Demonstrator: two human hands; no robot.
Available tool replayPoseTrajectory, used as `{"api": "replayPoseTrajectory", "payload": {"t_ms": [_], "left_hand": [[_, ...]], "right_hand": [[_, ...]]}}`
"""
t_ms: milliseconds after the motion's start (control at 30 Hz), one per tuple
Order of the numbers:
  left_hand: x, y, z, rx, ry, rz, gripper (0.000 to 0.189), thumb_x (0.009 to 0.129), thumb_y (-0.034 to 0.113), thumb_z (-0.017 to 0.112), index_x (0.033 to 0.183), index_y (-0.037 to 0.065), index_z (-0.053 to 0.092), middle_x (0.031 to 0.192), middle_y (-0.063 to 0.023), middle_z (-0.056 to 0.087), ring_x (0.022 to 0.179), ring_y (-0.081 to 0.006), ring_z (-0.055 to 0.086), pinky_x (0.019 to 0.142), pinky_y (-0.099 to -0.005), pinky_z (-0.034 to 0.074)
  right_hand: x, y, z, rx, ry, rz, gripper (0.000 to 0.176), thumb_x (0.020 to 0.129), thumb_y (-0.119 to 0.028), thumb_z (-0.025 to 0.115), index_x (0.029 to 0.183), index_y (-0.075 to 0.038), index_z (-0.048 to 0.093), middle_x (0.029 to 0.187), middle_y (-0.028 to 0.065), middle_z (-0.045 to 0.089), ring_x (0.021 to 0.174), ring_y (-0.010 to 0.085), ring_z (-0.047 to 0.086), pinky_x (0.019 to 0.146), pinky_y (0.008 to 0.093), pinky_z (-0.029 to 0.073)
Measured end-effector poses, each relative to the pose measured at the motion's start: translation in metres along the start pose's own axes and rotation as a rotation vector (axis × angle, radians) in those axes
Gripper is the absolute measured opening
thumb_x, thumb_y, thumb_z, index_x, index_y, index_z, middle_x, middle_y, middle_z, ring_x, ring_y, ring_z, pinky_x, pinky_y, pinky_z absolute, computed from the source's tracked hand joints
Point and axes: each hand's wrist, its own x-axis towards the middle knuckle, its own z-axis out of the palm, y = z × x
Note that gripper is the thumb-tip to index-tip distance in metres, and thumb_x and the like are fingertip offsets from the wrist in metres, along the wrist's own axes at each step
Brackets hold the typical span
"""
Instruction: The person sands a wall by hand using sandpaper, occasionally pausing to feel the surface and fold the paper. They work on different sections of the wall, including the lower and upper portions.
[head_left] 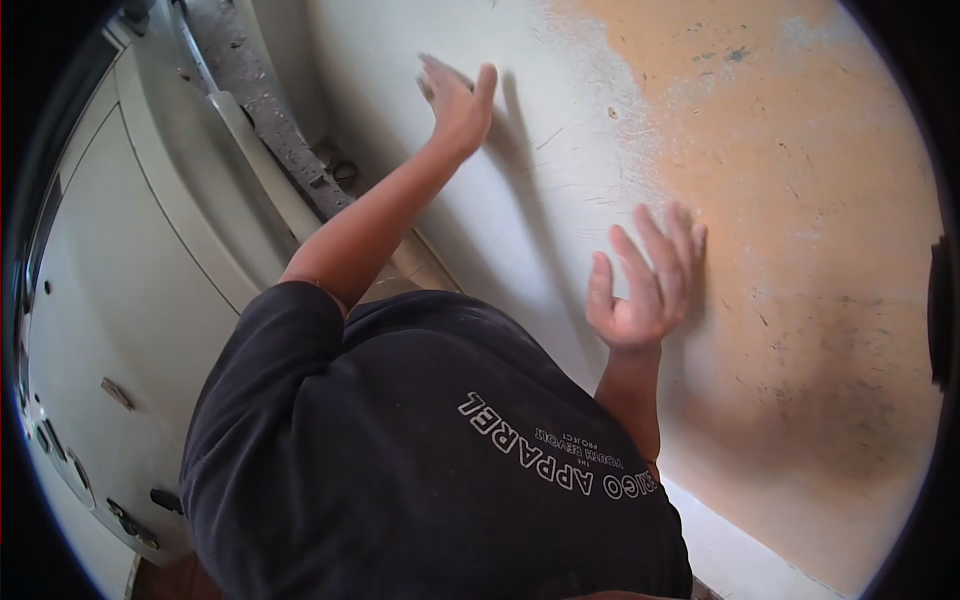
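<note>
My left hand (462, 108) reaches up over a large painted surface (560, 130), thumb apart from the fingers, which are slightly blurred. Its shadow falls beside it on the white part of that surface. Lower and to the right, my right hand (645, 285) has its fingers spread upward, close over the line where white meets orange-tan. No object shows in either hand. Scratches, scuffs and small chips mark the orange-tan area (760, 190), and a darker smudged shadow lies low on its right side.
On the left stands a cream panel (130, 260) with a curved seam and dark fittings (130, 525) near its bottom. A grey, speckled strip (255, 100) runs between it and the painted surface. My dark T-shirt (420, 450) fills the lower middle.
</note>
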Motion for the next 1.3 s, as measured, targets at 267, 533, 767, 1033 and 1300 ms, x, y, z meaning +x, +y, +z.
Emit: {"api": "replayPoseTrajectory", "payload": {"t_ms": [267,533,767,1033,1300], "left_hand": [[-0.021,0.009,0.02,0.449,-0.053,0.492,0.129,0.075,0.084,0.041,0.143,-0.019,0.003,0.152,-0.0376,-0.002,0.145,-0.0451,-0.005,0.109,-0.0682,-0.004],[-0.035,0.028,0.025,0.586,-0.19,0.9,0.134,0.07,0.093,0.023,0.138,-0.023,0.019,0.147,-0.0407,0.019,0.144,-0.0466,0.013,0.105,-0.0678,-0.016],[-0.004,0.079,0.024,0.499,0.012,0.965,0.123,0.071,0.089,0.036,0.139,-0.013,0.034,0.149,-0.0313,0.028,0.138,-0.0451,0.029,0.108,-0.0702,-0.001],[-0.023,0.066,-0.025,0.632,-0.306,1.093,0.051,0.09,0.015,0.056,0.138,-0.001,0.045,0.143,-0.0159,0.047,0.128,-0.0357,0.048,0.111,-0.0614,0.021],[-0.1,0.111,-0.05,-0.731,-0.691,-0.167,0.046,0.098,0.01,0.042,0.142,-0.002,0.035,0.138,-0.0176,0.047,0.129,-0.0292,0.047,0.108,-0.0473,0.035]], "right_hand": [[-0.01,0.026,0.035,-0.571,0.214,-0.093,0.022,0.089,-0.035,0.062,0.108,-0.025,0.067,0.127,0.0072,0.061,0.126,0.0338,0.051,0.112,0.0464,0.03],[-0.01,0.026,0.035,-0.593,0.24,-0.095,0.027,0.089,-0.04,0.062,0.111,-0.025,0.067,0.13,0.0058,0.058,0.127,0.0341,0.049,0.109,0.047,0.031],[-0.012,0.023,0.033,-0.508,0.271,-0.099,0.025,0.089,-0.04,0.06,0.109,-0.027,0.068,0.126,0.0029,0.061,0.125,0.0306,0.051,0.106,0.0492,0.036],[-0.03,0.01,0.017,0.173,0.513,-0.014,0.014,0.087,-0.012,0.061,0.099,-0.007,0.064,0.099,0.0125,0.069,0.1,0.034,0.065,0.093,0.048,0.048],[-0.072,-0.062,0.056,1.101,0.283,1.034,0.051,0.092,-0.023,0.063,0.133,0.001,0.047,0.122,0.0147,0.061,0.113,0.0253,0.057,0.095,0.0377,0.044]]}}
